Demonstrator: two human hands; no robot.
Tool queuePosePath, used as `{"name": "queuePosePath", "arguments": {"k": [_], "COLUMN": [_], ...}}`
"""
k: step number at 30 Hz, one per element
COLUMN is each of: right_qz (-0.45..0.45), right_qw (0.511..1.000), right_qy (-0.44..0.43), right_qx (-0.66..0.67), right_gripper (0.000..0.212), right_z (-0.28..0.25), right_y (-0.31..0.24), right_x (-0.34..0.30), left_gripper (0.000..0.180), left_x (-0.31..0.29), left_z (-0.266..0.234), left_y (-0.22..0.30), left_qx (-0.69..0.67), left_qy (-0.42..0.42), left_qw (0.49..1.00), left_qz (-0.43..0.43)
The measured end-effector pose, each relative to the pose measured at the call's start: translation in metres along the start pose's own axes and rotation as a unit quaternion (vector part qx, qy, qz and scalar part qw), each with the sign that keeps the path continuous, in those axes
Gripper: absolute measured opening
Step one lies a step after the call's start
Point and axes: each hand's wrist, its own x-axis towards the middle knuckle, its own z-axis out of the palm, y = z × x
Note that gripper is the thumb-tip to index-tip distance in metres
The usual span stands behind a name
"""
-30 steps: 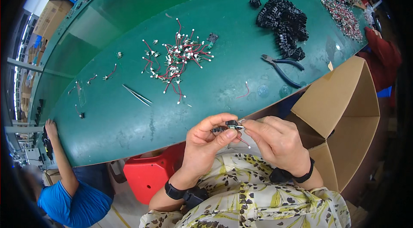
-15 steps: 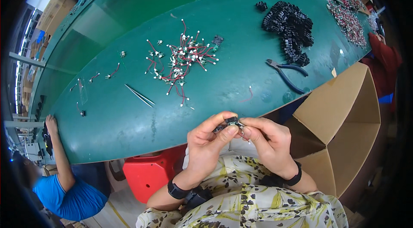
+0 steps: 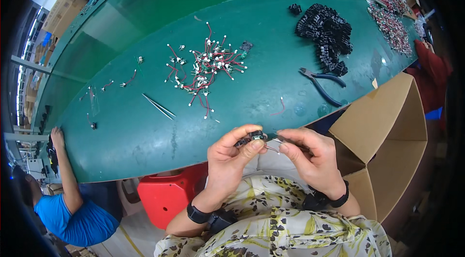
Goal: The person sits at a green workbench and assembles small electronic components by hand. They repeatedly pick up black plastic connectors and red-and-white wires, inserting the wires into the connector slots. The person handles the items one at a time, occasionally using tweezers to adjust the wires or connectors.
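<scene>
Above the near table edge, my left hand (image 3: 229, 156) pinches a small black plastic part (image 3: 256, 135) between thumb and fingertips. Thin red wires (image 3: 271, 148) run from that part toward my right thumb. My right hand (image 3: 310, 153) is close on the right, its thumb and fingers curled together. A slim pale tip shows at its fingertips, but what it belongs to is hidden. Beyond my hands, a loose pile of red-wired pieces with white connectors (image 3: 208, 63) lies on the green table (image 3: 252, 97). One single red wire (image 3: 282, 107) rests nearer to me.
Tweezers (image 3: 159, 107) lie left of the wire pile, cutting pliers (image 3: 323, 85) to the right. Behind the pliers is a heap of black parts (image 3: 325, 34). An open cardboard box (image 3: 378, 116) stands right of me, a red stool (image 3: 167, 199) left. A person in blue (image 3: 80, 216) sits far left.
My right hand has drawn a little to the right, away from the black part, and the red wires now stretch toward it. The left hand keeps its pinch on the part.
</scene>
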Motion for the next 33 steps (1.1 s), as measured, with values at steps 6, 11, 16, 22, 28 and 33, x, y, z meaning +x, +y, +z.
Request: {"name": "queuePosePath", "arguments": {"k": [6, 11, 16, 22, 28, 33], "right_qz": [-0.008, -0.055, -0.069, -0.046, 0.009, 0.003], "right_qw": [0.999, 0.998, 0.997, 0.998, 0.998, 0.999], "right_qy": [-0.046, -0.033, -0.031, -0.039, -0.062, -0.031], "right_qx": [0.007, -0.001, -0.004, -0.006, 0.023, 0.012], "right_gripper": [0.02, 0.017, 0.015, 0.018, 0.02, 0.022], "right_z": [0.001, 0.002, 0.007, 0.01, 0.003, 0.002], "right_y": [0.004, 0.008, 0.011, 0.013, 0.001, 0.003], "right_x": [0.003, 0.003, 0.006, 0.009, 0.017, 0.008], "left_gripper": [0.028, 0.029, 0.028, 0.029, 0.028, 0.027], "left_x": [-0.002, -0.003, -0.005, 0.002, -0.003, -0.006], "left_z": [0.005, -0.001, 0.0, -0.001, -0.003, -0.07], "left_y": [0.003, 0.001, 0.001, -0.001, 0.016, 0.058], "left_qx": [0.058, 0.14, 0.187, 0.147, 0.088, 0.186], "left_qy": [-0.026, -0.051, -0.033, -0.011, 0.069, 0.24], "left_qw": [0.997, 0.986, 0.976, 0.986, 0.993, 0.947], "left_qz": [0.042, 0.078, 0.108, 0.072, 0.026, 0.107]}}
